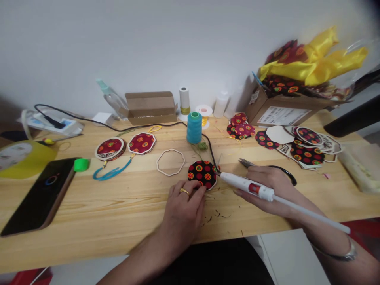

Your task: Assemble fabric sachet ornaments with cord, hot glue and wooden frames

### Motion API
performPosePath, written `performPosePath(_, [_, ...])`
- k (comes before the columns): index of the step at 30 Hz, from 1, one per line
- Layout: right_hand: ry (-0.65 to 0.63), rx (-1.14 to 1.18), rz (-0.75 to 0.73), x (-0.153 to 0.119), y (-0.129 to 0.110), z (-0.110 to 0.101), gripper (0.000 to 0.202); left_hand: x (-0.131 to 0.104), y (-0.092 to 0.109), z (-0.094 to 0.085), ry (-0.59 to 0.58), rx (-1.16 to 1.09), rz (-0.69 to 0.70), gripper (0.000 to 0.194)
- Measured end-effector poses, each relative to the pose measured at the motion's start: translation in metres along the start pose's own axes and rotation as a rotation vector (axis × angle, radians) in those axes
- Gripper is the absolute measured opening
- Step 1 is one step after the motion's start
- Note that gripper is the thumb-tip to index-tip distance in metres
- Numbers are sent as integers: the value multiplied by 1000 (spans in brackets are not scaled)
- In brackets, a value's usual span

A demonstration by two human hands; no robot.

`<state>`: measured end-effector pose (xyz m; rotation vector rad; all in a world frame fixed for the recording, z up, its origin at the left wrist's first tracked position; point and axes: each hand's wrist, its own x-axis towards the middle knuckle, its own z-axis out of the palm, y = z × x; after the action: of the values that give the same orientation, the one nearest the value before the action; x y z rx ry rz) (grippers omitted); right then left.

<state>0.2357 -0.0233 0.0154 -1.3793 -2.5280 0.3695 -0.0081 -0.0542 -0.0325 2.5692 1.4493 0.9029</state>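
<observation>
Curled fingers of my left hand (pixel 185 206), with a ring on one, hold the lower edge of a black patterned fabric piece (pixel 202 171) against the table. My right hand (pixel 273 188) grips a white glue gun (pixel 237 181) with a long glue stick out of its rear. The gun's tip meets the right edge of the fabric piece. Pliers or scissors (pixel 247 162) lie partly hidden behind my right hand. A thin scalloped wooden ring (pixel 170 162) lies left of the piece, and a teal thread spool (pixel 194 128) stands behind it.
Two red patterned pieces (pixel 141 143) with tassels, a phone (pixel 41 194), a green cap (pixel 81 164) and yellow tape (pixel 29 158) are at left. A black cable crosses behind. Fabric and wooden pieces (pixel 307 152) pile at right, before a full cardboard box (pixel 279 109).
</observation>
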Motion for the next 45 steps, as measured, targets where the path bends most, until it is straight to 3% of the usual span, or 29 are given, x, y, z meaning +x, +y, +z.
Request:
performPosePath(10, [-21, -23, 75, 6, 0, -1, 38, 3, 1, -1, 42, -30, 26, 21])
performPosePath(19, [70, -16, 78, 11, -4, -6, 41, 2, 1, -1, 56, -29, 34, 22])
performPosePath(29, [-14, -14, 123, 35, -12, -6, 43, 3, 0, -1, 74, -36, 40, 23])
performPosePath(36, [-53, -2, 181, 34, -8, -9, 39, 3, 1, -2, 71, -21, 29, 21])
performPosePath(41, [28, -13, 124, 34, -8, -9, 42, 3, 1, -2, 69, -12, 34, 21])
performPosePath(45, [-13, -32, 50, 43, -13, -9, 43, 2, 1, -1, 54, -14, 37, 23])
